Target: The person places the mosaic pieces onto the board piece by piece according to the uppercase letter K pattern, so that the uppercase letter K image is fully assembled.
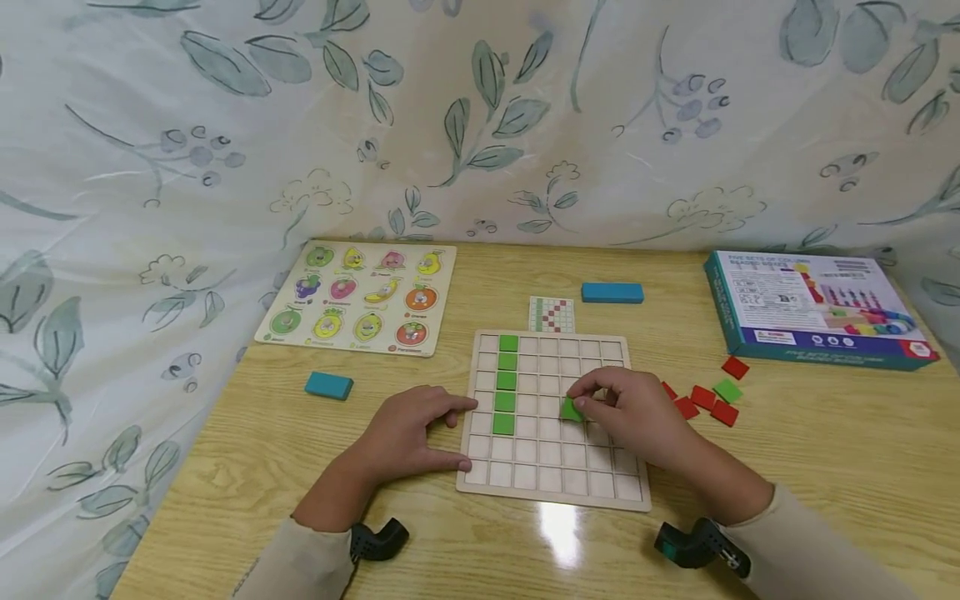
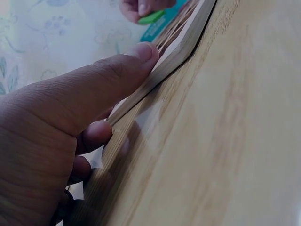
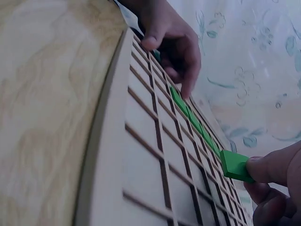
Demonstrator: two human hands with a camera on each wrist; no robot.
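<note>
A wooden grid board (image 1: 553,492) lies on the table, with several green square tiles (image 1: 506,381) in a column near its left side. My right hand (image 1: 637,412) pinches one green tile (image 3: 235,165) between thumb and fingertips, holding it tilted just over the grid right of centre. At the board's left edge rests my left hand (image 1: 401,433), its thumb (image 2: 141,54) on the rim and its index fingertip touching farther up. Beyond the board's back edge lies a small pattern card (image 1: 551,315) printed with a coloured grid.
Loose red tiles (image 1: 724,412) and one green tile (image 1: 727,390) lie right of the board. A fruit picture board (image 1: 360,296) is back left, a boxed set (image 1: 817,308) back right. Two blue blocks, one at left (image 1: 328,386), one at back (image 1: 612,292), lie on the table.
</note>
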